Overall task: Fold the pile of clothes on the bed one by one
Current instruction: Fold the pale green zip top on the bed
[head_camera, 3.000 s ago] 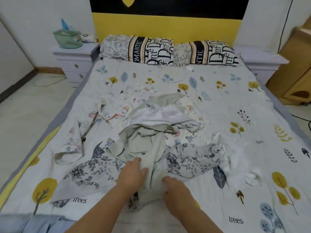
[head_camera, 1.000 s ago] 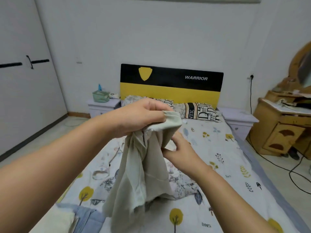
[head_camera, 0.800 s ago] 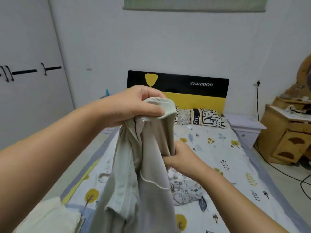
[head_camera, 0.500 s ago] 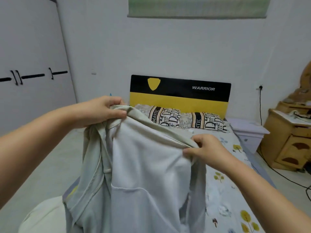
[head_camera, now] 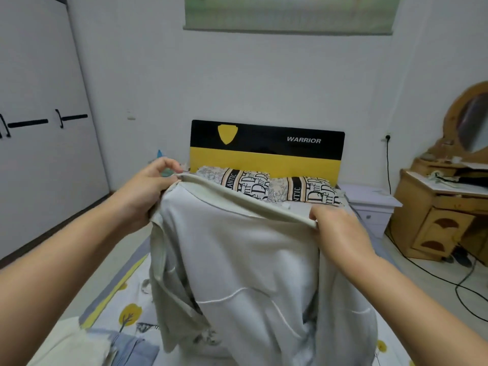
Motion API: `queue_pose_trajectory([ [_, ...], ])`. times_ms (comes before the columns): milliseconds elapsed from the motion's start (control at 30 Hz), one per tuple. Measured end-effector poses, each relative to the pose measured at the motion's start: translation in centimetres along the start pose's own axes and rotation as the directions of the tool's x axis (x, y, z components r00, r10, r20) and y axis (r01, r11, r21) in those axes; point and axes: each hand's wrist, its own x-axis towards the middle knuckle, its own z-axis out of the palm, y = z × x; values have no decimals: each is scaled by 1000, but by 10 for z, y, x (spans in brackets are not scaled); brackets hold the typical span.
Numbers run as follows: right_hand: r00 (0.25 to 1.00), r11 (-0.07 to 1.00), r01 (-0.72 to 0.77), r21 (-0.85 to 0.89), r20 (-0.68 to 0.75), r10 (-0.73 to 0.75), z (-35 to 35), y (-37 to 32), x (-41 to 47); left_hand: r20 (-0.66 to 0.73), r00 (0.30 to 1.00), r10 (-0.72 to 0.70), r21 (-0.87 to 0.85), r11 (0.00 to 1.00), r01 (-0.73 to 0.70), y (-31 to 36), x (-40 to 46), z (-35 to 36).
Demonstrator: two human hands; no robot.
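The person is holding a pale grey-green garment up in front of the headboard, above the bed. The left hand is pinching one end of its top hem, fingers curled over the cloth; the right hand is gripping the other end, lower down. To do this well, they should be levelling both hands, pulling the hem taut, and letting it hang flat before lowering it toward the headboard.
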Motion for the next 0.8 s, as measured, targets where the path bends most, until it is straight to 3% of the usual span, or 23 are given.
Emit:
queue_pose_trajectory([
  [100,996,992,-49,-119,63,57,2,10,-7,95,995,7,221,975,-28,1,1,-2],
  [167,992,981,-95,-172,71,108,0,12,-11,211,976,59,483,861,-157,-1,1,-2],
  [233,985,967,-153,-205,50,166,-3,12,-15,302,947,107,745,594,-305,-10,3,-2],
  [333,958,946,-283,-159,-4,286,-10,10,-22,273,941,200,926,210,-313,-20,5,3],
  [400,928,921,-372,-115,-24,371,-14,8,-28,233,931,281,967,31,-252,-24,7,4],
  [467,905,902,-426,-78,-42,424,-17,5,-35,263,905,333,965,-87,-248,-26,9,4],
  [533,891,892,-452,-3,-59,451,-23,-1,-44,280,910,307,960,-87,-266,-27,6,6],
  [667,877,837,-448,314,-30,480,-44,-15,-70,224,928,299,933,208,-292,-27,-5,12],
  [700,864,795,-454,403,-18,503,-51,-17,-77,225,937,267,926,241,-292,-25,-8,12],
  [800,809,659,-491,569,16,588,-67,-19,-98,300,954,14,943,147,-298,-15,-16,13],
])
